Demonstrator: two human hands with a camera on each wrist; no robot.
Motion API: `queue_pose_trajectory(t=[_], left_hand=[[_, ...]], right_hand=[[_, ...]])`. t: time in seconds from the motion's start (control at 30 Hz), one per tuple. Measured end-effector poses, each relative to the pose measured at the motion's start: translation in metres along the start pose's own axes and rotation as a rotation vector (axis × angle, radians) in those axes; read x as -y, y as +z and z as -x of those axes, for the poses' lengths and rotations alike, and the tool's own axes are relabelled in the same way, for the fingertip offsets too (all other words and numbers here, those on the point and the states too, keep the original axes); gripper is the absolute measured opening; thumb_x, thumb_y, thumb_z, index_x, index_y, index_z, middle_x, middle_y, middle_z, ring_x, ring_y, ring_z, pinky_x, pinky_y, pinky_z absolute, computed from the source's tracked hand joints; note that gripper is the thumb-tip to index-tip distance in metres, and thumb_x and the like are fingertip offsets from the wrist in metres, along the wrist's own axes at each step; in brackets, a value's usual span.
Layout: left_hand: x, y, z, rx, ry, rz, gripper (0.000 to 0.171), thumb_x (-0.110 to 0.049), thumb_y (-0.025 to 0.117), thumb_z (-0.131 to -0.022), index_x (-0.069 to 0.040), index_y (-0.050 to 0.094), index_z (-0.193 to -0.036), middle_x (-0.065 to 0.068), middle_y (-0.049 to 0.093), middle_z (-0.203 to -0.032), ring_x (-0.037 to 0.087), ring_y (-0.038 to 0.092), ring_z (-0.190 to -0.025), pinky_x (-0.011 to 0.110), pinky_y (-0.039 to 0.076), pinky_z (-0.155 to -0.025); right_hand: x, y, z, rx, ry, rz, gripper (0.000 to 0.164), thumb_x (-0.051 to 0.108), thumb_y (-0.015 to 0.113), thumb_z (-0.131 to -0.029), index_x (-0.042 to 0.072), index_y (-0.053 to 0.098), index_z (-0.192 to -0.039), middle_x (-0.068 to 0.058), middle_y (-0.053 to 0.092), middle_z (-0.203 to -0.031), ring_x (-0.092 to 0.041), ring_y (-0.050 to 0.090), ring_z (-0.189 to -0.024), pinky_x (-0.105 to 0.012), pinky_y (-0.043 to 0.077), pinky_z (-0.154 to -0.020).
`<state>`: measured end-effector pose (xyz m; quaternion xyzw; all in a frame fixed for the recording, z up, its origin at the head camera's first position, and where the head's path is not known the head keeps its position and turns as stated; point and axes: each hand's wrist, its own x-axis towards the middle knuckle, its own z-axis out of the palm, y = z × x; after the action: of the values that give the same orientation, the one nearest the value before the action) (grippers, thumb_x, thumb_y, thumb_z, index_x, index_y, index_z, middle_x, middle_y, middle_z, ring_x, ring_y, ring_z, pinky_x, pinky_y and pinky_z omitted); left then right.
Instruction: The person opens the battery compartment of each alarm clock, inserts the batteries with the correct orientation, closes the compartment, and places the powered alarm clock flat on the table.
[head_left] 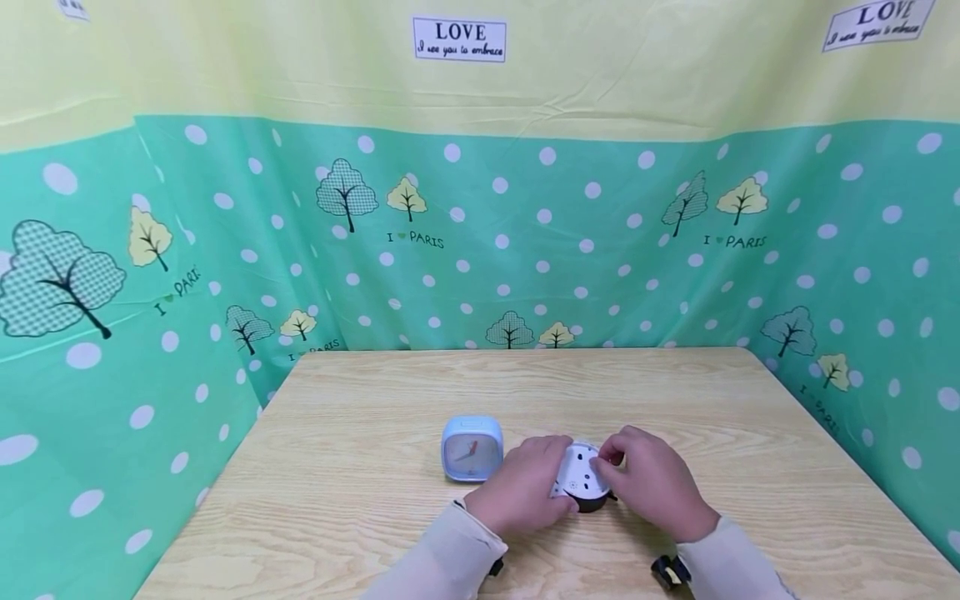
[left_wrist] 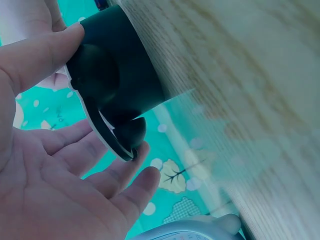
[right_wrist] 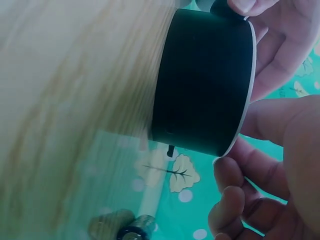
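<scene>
A round black alarm clock [head_left: 588,503] lies on the wooden table with its white back panel [head_left: 579,472] facing up. The panel carries small dark knobs or slots and a cluster of speaker holes. My left hand [head_left: 528,485] holds the clock from the left; in the left wrist view its thumb [left_wrist: 67,42] rests on the clock's rim. My right hand [head_left: 654,482] is at the panel's right edge, thumb and fingertips pinching there. Its fingers [right_wrist: 227,172] touch the white rim in the right wrist view. Whether they hold a small part cannot be seen.
A light blue square alarm clock [head_left: 472,450] stands upright just left of my left hand. The wooden table [head_left: 360,433] is bordered by a green dotted curtain [head_left: 540,225]. A dark, shiny cylinder [right_wrist: 136,228] shows low in the right wrist view.
</scene>
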<state>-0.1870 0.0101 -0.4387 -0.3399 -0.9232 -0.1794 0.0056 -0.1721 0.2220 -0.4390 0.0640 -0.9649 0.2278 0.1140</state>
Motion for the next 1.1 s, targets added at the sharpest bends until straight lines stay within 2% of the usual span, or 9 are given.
queue_pose_trajectory(t=[0.13, 0.33, 0.77, 1.0, 1.1], left_hand=[[0.0, -0.001, -0.001, -0.018, -0.01, 0.005, 0.077, -0.041, 0.084, -0.085, -0.012, 0.05, -0.147, 0.0, 0.062, -0.14, 0.015, 0.057, -0.127, 0.036, 0.049, -0.104], [0.001, -0.003, 0.001, -0.032, -0.021, 0.012, 0.073, -0.039, 0.084, -0.084, -0.013, 0.052, -0.144, -0.001, 0.064, -0.136, 0.014, 0.058, -0.124, 0.035, 0.05, -0.102], [0.001, -0.003, 0.004, 0.017, -0.049, 0.082, 0.074, -0.036, 0.084, -0.085, -0.016, 0.05, -0.148, 0.0, 0.062, -0.139, 0.012, 0.056, -0.123, 0.033, 0.051, -0.1], [0.0, -0.002, 0.002, 0.012, -0.032, 0.097, 0.073, -0.035, 0.084, -0.085, -0.016, 0.051, -0.147, 0.0, 0.062, -0.138, 0.009, 0.057, -0.119, 0.029, 0.053, -0.096], [0.0, -0.003, 0.001, 0.005, -0.024, 0.094, 0.072, -0.034, 0.085, -0.085, -0.016, 0.051, -0.146, -0.001, 0.062, -0.137, 0.01, 0.057, -0.119, 0.029, 0.053, -0.096]], right_hand=[[0.007, -0.002, 0.0, 0.018, 0.014, 0.041, 0.013, 0.029, 0.082, -0.086, 0.017, 0.076, -0.086, 0.005, 0.06, -0.081, -0.011, 0.051, -0.068, -0.028, 0.044, -0.06], [0.021, -0.003, -0.002, 0.053, 0.045, 0.093, 0.018, 0.032, 0.082, -0.086, 0.017, 0.072, -0.082, 0.002, 0.057, -0.079, -0.013, 0.049, -0.064, -0.028, 0.041, -0.055], [0.037, -0.012, -0.006, 0.199, 0.089, 0.174, 0.034, 0.028, 0.076, -0.091, 0.016, 0.06, -0.064, 0.002, 0.055, -0.063, -0.015, 0.05, -0.056, -0.03, 0.039, -0.049], [0.05, -0.021, -0.008, 0.281, 0.089, 0.285, 0.028, 0.026, 0.073, -0.095, 0.014, 0.063, -0.072, 0.0, 0.056, -0.063, -0.017, 0.051, -0.055, -0.03, 0.04, -0.047], [0.053, -0.023, -0.008, 0.289, 0.072, 0.316, 0.028, 0.025, 0.07, -0.097, 0.014, 0.063, -0.073, 0.0, 0.055, -0.064, -0.017, 0.051, -0.055, -0.031, 0.04, -0.046]])
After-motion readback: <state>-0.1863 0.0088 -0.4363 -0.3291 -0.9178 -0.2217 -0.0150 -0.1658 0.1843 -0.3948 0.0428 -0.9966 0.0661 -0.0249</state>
